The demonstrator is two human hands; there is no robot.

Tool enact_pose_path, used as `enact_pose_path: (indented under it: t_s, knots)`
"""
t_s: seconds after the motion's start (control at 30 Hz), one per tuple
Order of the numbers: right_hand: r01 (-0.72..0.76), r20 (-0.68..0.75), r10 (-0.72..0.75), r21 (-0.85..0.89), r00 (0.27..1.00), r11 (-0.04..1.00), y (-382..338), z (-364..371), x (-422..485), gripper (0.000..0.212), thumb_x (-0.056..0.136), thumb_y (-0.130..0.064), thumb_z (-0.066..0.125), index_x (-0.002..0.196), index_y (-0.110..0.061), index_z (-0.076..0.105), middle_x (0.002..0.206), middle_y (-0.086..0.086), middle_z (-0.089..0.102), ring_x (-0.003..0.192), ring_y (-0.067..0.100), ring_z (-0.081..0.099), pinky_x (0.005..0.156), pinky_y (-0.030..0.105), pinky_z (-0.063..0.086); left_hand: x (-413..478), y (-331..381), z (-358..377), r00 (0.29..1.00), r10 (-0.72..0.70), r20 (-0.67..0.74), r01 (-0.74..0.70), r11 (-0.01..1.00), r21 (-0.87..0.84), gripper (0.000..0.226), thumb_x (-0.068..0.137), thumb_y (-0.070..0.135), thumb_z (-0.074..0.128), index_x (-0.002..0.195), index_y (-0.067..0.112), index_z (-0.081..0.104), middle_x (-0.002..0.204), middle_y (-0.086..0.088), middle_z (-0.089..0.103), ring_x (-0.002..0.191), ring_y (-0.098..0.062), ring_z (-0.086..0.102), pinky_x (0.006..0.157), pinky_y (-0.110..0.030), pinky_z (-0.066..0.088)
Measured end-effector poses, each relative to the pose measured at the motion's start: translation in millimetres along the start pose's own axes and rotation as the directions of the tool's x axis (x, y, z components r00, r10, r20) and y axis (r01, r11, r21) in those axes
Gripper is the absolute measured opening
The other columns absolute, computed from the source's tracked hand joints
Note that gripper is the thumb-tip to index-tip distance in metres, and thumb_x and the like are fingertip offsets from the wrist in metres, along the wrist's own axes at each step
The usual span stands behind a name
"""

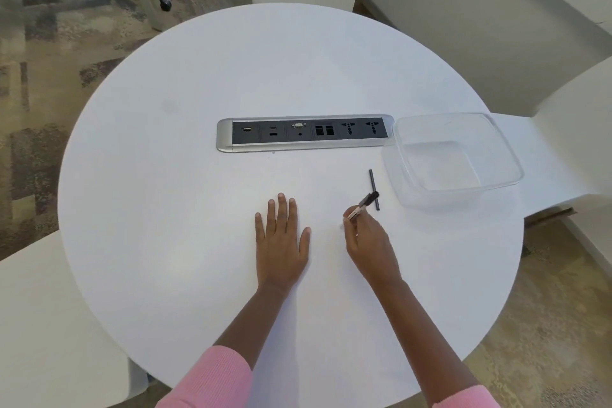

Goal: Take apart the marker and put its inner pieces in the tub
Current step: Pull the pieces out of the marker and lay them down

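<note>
The left hand (281, 242) lies flat on the white table (165, 209), fingers straight and slightly spread, holding nothing. The right hand (367, 245) pinches the marker (364, 202) in its curled fingers (351, 215), its dark end pointing away. A thin black rod (373, 189) lies just beyond those fingers, under the marker's tip. The clear tub (447, 115) stands farther right, beside the socket panel (304, 134).

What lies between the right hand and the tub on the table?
In the head view, a thin black rod lies on the table there, short of the tub; the marker in the right hand points toward it.
</note>
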State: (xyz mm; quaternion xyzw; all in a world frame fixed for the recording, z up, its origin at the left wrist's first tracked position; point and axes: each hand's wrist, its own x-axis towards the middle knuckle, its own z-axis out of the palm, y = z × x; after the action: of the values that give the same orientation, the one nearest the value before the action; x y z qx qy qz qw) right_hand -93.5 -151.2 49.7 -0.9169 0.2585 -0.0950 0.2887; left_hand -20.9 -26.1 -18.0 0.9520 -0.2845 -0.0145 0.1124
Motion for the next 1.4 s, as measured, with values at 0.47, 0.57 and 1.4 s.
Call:
enact_pose_path:
  t_s: [0.47, 0.57, 1.4]
  knots:
    - [-0.005, -0.049, 0.009, 0.086, 0.999, 0.996, -3, -6, -4, 0.025, 0.094, -0.017, 0.037, 0.092, -0.002, 0.057, 0.091, 0.010, 0.065, 0.081, 0.026, 0.058, 0.069, 0.030, 0.042, 0, 0, -2, 1.000, -0.007, 0.009, 0.007, 1.000, -0.002, 0.059, 0.090, 0.036, 0.030, 0.137, 0.004, 0.042, 0.145, -0.017, 0.041, 0.133, -0.034, 0.040, 0.109, -0.047, 0.016]
    - [-0.067, 0.033, 0.064, 0.094, 0.997, 0.993, 4, -4, -6, 0.016, 0.095, -0.011, 0.041, 0.097, -0.005, 0.056, 0.089, 0.010, 0.065, 0.084, 0.027, 0.059, 0.071, 0.032, 0.042, 0, 1, -2, 1.000, -0.010, 0.012, 0.010, 1.000, -0.005, 0.059, 0.089, 0.036, 0.030, 0.137, 0.004, 0.042, 0.145, -0.017, 0.041, 0.133, -0.033, 0.040, 0.109, -0.046, 0.015]
    - [0.118, -0.320, -0.020, 0.289, 0.947, 0.950, -32, -50, 5, 0.016, 0.090, -0.020, 0.045, 0.084, -0.008, 0.054, 0.076, -0.017, 0.049, 0.074, -0.004, 0.055, 0.061, 0.004, 0.041, 0, 1, -5, 1.000, -0.008, 0.010, 0.008, 1.000, -0.005, 0.058, 0.088, 0.035, 0.032, 0.134, 0.003, 0.046, 0.142, -0.017, 0.044, 0.130, -0.034, 0.044, 0.107, -0.047, 0.019]
